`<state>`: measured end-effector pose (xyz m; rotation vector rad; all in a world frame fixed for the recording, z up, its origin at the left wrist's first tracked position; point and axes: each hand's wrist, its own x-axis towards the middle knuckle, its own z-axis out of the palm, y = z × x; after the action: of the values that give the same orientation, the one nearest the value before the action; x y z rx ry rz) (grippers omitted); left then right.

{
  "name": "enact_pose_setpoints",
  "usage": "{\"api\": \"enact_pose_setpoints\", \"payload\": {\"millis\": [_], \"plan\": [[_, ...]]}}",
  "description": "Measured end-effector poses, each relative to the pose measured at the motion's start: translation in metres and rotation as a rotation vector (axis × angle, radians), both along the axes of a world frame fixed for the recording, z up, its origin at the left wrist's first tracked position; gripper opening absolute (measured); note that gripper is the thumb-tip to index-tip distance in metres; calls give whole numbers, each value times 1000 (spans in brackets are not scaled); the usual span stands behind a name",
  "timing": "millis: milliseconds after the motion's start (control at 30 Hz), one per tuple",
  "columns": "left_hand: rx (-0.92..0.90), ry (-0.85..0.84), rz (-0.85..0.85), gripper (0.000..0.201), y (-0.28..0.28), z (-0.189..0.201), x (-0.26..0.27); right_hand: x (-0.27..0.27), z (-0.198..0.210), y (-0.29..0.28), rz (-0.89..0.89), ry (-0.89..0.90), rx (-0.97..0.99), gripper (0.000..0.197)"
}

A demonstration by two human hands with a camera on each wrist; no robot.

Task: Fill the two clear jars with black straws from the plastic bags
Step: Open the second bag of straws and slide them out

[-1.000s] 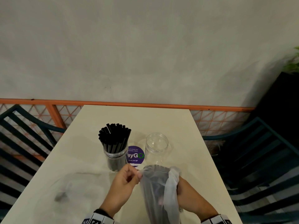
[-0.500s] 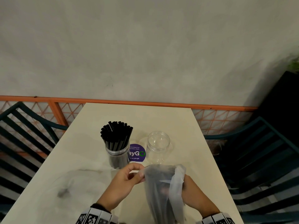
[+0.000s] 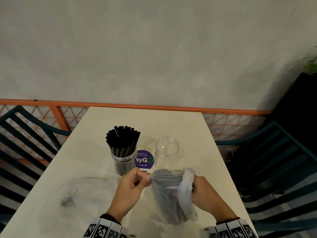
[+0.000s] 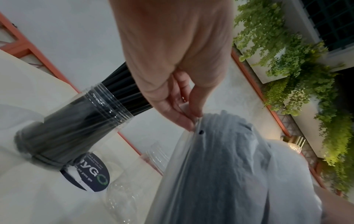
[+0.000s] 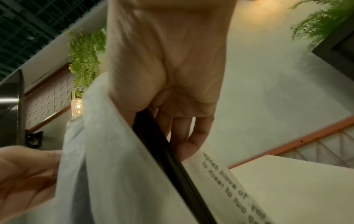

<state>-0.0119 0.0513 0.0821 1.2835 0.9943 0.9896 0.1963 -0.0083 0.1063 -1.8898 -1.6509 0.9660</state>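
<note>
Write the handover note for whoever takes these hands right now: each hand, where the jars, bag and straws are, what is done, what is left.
Left hand: pinches the left edge of the plastic bag at its mouth.
Right hand: grips the bag's right side, fingers on black straws at the bag's opening.
The bag stands on the table in front of the jars, still full of straws.
Done: the left jar is packed with straws.
Left: the right jar is empty. Open the bag, draw the straws out and stand them in it.
</note>
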Motion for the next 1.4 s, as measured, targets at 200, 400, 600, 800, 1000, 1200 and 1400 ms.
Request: {"api": "enact_pose_setpoints", "payload": {"millis": [200, 400, 600, 800, 1000, 1200, 1400], "plan": [[-74, -84, 61, 9, 1, -6, -3, 9, -13, 2, 17, 184, 72, 37], [-39, 48, -263, 36, 4, -2, -8, 3, -18, 3, -50, 289, 36, 25], [109, 186, -33, 32, 7, -11, 1, -1, -24, 5, -96, 330, 20, 38], [-126, -19, -125, 15, 5, -15, 5, 1, -34, -1, -233, 536, 105, 39], [-92, -9, -310, 39, 6, -17, -2, -2, -39, 1, -182, 567, 130, 65], [-35, 67, -29, 57, 14, -26, 5, -8, -39, 3, -145, 537, 144, 66], [-88, 44, -106, 19, 10, -20, 8, -1, -48, 2, -225, 552, 147, 94]]}}
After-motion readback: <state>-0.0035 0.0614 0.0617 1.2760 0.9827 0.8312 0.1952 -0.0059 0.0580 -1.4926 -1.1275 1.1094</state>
